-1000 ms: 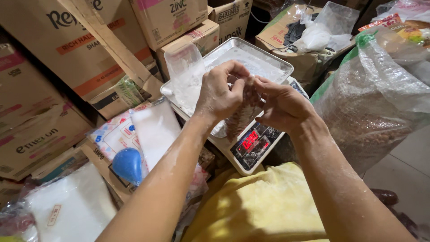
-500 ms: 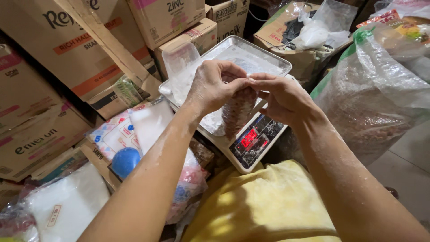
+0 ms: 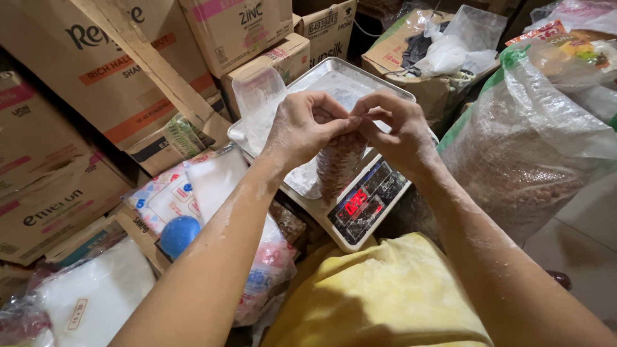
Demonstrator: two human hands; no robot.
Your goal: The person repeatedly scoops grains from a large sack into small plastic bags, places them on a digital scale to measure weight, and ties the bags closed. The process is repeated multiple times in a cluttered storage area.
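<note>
The left hand (image 3: 305, 128) pinches the top of a small clear bag of brownish nuts (image 3: 339, 168), fingers (image 3: 337, 123) closed tight on the gathered neck. The bag hangs below both hands, above the tray of the digital scale (image 3: 366, 202). It looks soft, crinkly, slippery and moderately light, so the twisted neck seems the surest hold. The right hand (image 3: 398, 132) meets it there, fingertips likewise nipped onto the plastic

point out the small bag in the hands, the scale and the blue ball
small bag (image 3: 337, 168), head view, on its filled brown middle below the fingers
scale (image 3: 367, 200), head view, on its display panel with red digits
blue ball (image 3: 178, 235), head view, on its rounded top
</note>
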